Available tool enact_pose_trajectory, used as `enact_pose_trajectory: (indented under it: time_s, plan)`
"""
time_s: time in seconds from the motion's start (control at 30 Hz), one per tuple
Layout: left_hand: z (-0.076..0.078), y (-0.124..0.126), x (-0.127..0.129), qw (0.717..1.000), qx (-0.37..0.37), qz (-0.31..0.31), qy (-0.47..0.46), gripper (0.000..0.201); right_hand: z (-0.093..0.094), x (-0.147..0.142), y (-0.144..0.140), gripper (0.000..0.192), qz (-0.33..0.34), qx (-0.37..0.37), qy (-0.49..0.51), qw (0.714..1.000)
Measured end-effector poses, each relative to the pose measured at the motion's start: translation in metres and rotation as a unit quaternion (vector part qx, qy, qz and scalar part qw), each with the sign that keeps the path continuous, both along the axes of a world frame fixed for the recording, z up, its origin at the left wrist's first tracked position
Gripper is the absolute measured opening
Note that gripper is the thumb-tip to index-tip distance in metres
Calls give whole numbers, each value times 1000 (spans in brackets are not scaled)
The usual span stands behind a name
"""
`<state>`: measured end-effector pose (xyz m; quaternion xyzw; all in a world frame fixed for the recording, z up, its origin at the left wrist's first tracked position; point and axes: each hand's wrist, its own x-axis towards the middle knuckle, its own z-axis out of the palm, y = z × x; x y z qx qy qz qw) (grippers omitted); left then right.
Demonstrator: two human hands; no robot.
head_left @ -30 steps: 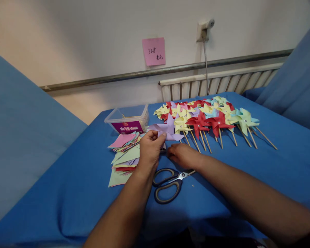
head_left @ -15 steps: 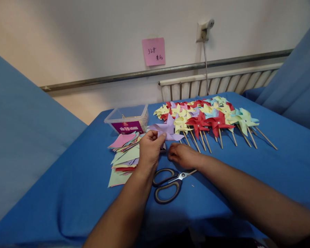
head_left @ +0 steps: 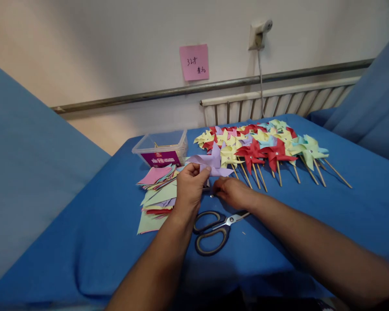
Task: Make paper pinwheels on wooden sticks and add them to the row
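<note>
My left hand (head_left: 192, 183) pinches a purple paper pinwheel head (head_left: 215, 163) between thumb and fingers, its folded blades pointing out. No stick shows on it. Close by on the right, my right hand (head_left: 231, 192) is low over the table with its fingers curled together; what they hold, if anything, is hidden. A tiny shiny pin-like piece (head_left: 212, 196) shows beside its fingertips. Partly behind my left hand is a small box (head_left: 207, 185). Scissors (head_left: 225, 224) with dark handles lie below both hands, their blade tips near my right wrist.
Several finished pinwheels (head_left: 275, 153) on sticks fill the back right of the blue-covered table (head_left: 110, 242). A clear plastic box (head_left: 162, 149) with sticks stands at the back left. Stacked coloured papers (head_left: 157, 198) lie before it. A radiator (head_left: 278, 101) runs along the wall.
The fingers of my right hand have shifted slightly, and the tiny shiny piece beside them now shows more plainly. My left hand still holds the purple pinwheel head. The whole view has shifted a little.
</note>
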<state>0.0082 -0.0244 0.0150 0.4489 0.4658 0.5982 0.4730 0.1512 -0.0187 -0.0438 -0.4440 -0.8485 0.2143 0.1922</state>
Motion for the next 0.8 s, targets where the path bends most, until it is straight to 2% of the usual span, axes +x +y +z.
enact_pose_trajectory:
  time_s: [0.3, 0.57, 0.8]
  plan:
    - [-1, 1, -1, 1000, 4, -6, 1, 21, 3, -9, -4, 18, -3, 22, -15, 1000]
    - [-4, 3, -2, 1000, 10, 4, 10, 20, 7, -20, -10, 24, -11, 42, -115, 992]
    - [-4, 3, -2, 1000, 10, -1, 7, 23, 7, -15, -14, 18, 24, -19, -25, 999]
